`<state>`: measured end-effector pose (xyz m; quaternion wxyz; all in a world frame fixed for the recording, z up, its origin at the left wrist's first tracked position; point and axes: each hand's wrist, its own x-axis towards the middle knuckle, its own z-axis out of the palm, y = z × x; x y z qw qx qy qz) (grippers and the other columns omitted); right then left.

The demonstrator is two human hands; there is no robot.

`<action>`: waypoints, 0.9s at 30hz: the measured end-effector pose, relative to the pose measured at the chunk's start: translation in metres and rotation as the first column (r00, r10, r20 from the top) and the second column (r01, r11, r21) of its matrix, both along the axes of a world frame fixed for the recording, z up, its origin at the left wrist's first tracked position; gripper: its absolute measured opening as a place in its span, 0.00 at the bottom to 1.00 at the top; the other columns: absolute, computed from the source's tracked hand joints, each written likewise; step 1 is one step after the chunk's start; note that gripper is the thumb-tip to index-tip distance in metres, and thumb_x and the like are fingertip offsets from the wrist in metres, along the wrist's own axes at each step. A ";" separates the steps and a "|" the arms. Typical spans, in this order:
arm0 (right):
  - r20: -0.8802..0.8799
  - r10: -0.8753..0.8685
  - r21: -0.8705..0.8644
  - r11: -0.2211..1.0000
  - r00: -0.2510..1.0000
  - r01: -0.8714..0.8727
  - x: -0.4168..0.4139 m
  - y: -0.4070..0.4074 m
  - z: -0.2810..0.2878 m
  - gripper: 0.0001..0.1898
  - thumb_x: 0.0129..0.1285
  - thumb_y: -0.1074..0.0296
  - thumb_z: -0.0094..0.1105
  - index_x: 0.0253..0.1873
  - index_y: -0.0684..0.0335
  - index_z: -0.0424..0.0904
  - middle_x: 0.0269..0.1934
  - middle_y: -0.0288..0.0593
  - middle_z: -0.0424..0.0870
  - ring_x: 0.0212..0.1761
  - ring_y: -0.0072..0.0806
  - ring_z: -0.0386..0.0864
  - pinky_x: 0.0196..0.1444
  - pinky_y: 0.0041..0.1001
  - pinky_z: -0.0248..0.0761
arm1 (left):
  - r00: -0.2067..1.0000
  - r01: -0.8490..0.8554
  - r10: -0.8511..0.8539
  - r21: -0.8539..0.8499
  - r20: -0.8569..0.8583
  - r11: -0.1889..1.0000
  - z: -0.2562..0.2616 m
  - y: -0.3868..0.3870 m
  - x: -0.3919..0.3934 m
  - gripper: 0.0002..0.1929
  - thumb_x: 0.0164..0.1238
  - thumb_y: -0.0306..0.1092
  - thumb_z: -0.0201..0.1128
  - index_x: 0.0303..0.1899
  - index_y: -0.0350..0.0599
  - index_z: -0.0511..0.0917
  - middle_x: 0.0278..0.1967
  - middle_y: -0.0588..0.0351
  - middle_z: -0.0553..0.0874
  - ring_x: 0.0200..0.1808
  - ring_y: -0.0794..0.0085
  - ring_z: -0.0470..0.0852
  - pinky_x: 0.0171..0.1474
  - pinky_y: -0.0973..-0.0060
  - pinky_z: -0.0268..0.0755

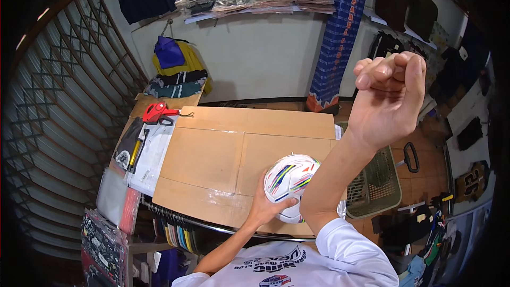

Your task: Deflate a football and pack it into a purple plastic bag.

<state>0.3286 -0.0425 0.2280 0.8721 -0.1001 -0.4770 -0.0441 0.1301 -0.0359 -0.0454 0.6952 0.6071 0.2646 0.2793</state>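
A white ball (287,179) with coloured stripes rests on a flattened cardboard sheet (203,159) at the near right part of the table. My left hand (267,206) holds it from its left side, with the thumb across its near face. High above the table's right side is my right hand (392,96), its fingers curled and nothing visible in them. My right forearm hides part of the ball. Close to the sheet's left edge lie a yellow and black hand pump (136,151) and a red handheld tool (158,112) with a black handle.
A green plastic basket (392,183) stands on the floor to the right. Hangers with clothes (179,233) hang below the table's near edge. Folded garments (175,84) lie at the back left. Packed clothes fill a wall shelf (255,9). A metal folding gate (71,88) stands left.
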 end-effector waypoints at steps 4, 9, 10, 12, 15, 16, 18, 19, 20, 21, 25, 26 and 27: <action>-0.038 0.020 -0.018 1.000 0.999 -0.021 0.011 -0.004 -0.003 0.14 0.76 0.62 0.50 0.43 0.68 0.79 0.22 0.47 0.83 0.14 0.35 0.77 0.25 0.33 0.76 | 0.998 -0.011 0.006 -0.080 -0.061 0.997 0.008 0.002 0.003 0.62 0.47 0.39 0.85 0.76 0.28 0.46 0.69 0.37 0.71 0.72 0.57 0.70 0.75 0.63 0.60; 0.028 0.087 -0.032 0.996 0.996 -0.086 0.021 -0.008 -0.009 0.16 0.80 0.60 0.41 0.45 0.64 0.78 0.22 0.42 0.82 0.13 0.32 0.74 0.28 0.36 0.75 | 0.995 -0.024 0.019 -0.050 -0.100 0.998 0.002 0.008 0.006 0.61 0.48 0.39 0.85 0.75 0.25 0.46 0.67 0.37 0.71 0.71 0.57 0.71 0.74 0.63 0.62; 0.070 0.097 -0.018 0.995 0.993 -0.096 0.024 -0.007 -0.010 0.17 0.81 0.61 0.37 0.47 0.62 0.78 0.24 0.42 0.82 0.14 0.31 0.75 0.29 0.35 0.75 | 0.993 -0.033 0.028 -0.042 -0.118 0.999 -0.001 0.009 0.006 0.61 0.48 0.38 0.85 0.74 0.23 0.46 0.66 0.37 0.72 0.69 0.58 0.72 0.73 0.63 0.64; 0.066 0.115 -0.066 0.992 0.991 -0.110 0.023 -0.011 -0.011 0.16 0.80 0.60 0.41 0.45 0.62 0.79 0.23 0.39 0.81 0.15 0.29 0.73 0.31 0.34 0.71 | 0.994 -0.037 0.031 -0.055 -0.107 0.998 -0.002 0.009 0.007 0.61 0.48 0.39 0.85 0.74 0.23 0.46 0.66 0.36 0.72 0.69 0.58 0.72 0.73 0.63 0.64; 0.050 0.141 -0.115 0.984 0.989 -0.134 0.027 -0.010 -0.016 0.16 0.79 0.59 0.44 0.43 0.61 0.81 0.23 0.37 0.80 0.17 0.26 0.72 0.33 0.33 0.68 | 0.994 -0.043 0.036 -0.060 -0.106 0.997 -0.008 0.011 0.006 0.61 0.48 0.40 0.85 0.74 0.23 0.46 0.67 0.35 0.72 0.69 0.57 0.72 0.73 0.63 0.64; 0.045 0.153 -0.116 0.982 0.987 -0.147 0.028 -0.009 -0.017 0.17 0.80 0.59 0.44 0.43 0.61 0.81 0.23 0.37 0.80 0.17 0.26 0.72 0.33 0.33 0.68 | 0.992 -0.049 0.043 -0.051 -0.116 0.998 -0.010 0.011 0.005 0.62 0.47 0.40 0.85 0.74 0.23 0.46 0.67 0.35 0.71 0.69 0.57 0.72 0.73 0.63 0.64; 0.050 0.169 -0.110 0.981 0.984 -0.163 0.030 -0.005 -0.021 0.18 0.80 0.59 0.42 0.44 0.62 0.81 0.24 0.38 0.82 0.17 0.26 0.72 0.33 0.34 0.70 | 0.995 -0.050 0.044 -0.064 -0.091 0.997 -0.015 0.011 0.005 0.62 0.47 0.41 0.86 0.74 0.24 0.46 0.67 0.35 0.71 0.70 0.57 0.72 0.73 0.62 0.64; 0.048 0.166 -0.113 0.981 0.985 -0.160 0.032 -0.004 -0.023 0.18 0.80 0.59 0.42 0.44 0.62 0.81 0.24 0.38 0.82 0.17 0.26 0.72 0.33 0.34 0.70 | 0.997 -0.054 0.049 -0.074 -0.064 0.996 -0.016 0.011 0.006 0.63 0.46 0.41 0.86 0.74 0.24 0.46 0.67 0.34 0.71 0.70 0.57 0.72 0.73 0.62 0.64; 0.057 0.178 -0.114 0.979 0.982 -0.171 0.033 -0.004 -0.024 0.18 0.81 0.59 0.42 0.45 0.62 0.81 0.24 0.38 0.82 0.16 0.27 0.72 0.33 0.34 0.70 | 0.997 -0.063 0.058 -0.101 -0.049 0.993 -0.015 0.010 0.006 0.63 0.46 0.41 0.86 0.74 0.24 0.47 0.68 0.34 0.70 0.70 0.57 0.72 0.74 0.61 0.64; 0.067 0.190 -0.113 0.977 0.979 -0.182 0.034 -0.004 -0.025 0.18 0.81 0.58 0.41 0.45 0.62 0.80 0.24 0.39 0.82 0.16 0.27 0.71 0.33 0.34 0.70 | 0.997 -0.060 0.055 -0.103 -0.051 0.993 -0.016 0.010 0.006 0.63 0.46 0.41 0.86 0.74 0.24 0.47 0.68 0.34 0.70 0.70 0.57 0.72 0.74 0.61 0.64; 0.076 0.207 -0.107 0.974 0.975 -0.198 0.035 -0.006 -0.026 0.18 0.81 0.59 0.41 0.46 0.63 0.80 0.24 0.39 0.81 0.16 0.27 0.71 0.33 0.34 0.70 | 0.996 -0.045 0.038 -0.092 -0.079 0.995 -0.018 0.015 0.003 0.64 0.46 0.45 0.86 0.75 0.25 0.47 0.68 0.33 0.69 0.71 0.55 0.71 0.74 0.61 0.63; 0.075 0.179 -0.111 0.979 0.981 -0.170 0.034 -0.006 -0.026 0.17 0.81 0.59 0.41 0.45 0.62 0.79 0.23 0.39 0.80 0.16 0.27 0.71 0.32 0.34 0.70 | 0.995 -0.021 0.015 -0.062 -0.097 0.998 -0.016 0.017 0.003 0.64 0.45 0.46 0.86 0.75 0.25 0.47 0.69 0.32 0.69 0.71 0.55 0.70 0.74 0.61 0.62; 0.073 0.156 -0.112 0.983 0.985 -0.147 0.033 -0.007 -0.026 0.17 0.81 0.59 0.41 0.45 0.62 0.79 0.23 0.38 0.79 0.16 0.27 0.70 0.32 0.34 0.70 | 0.993 -0.002 -0.002 -0.030 -0.116 1.000 -0.012 0.020 0.002 0.65 0.45 0.46 0.86 0.75 0.26 0.47 0.69 0.32 0.69 0.72 0.55 0.70 0.75 0.61 0.62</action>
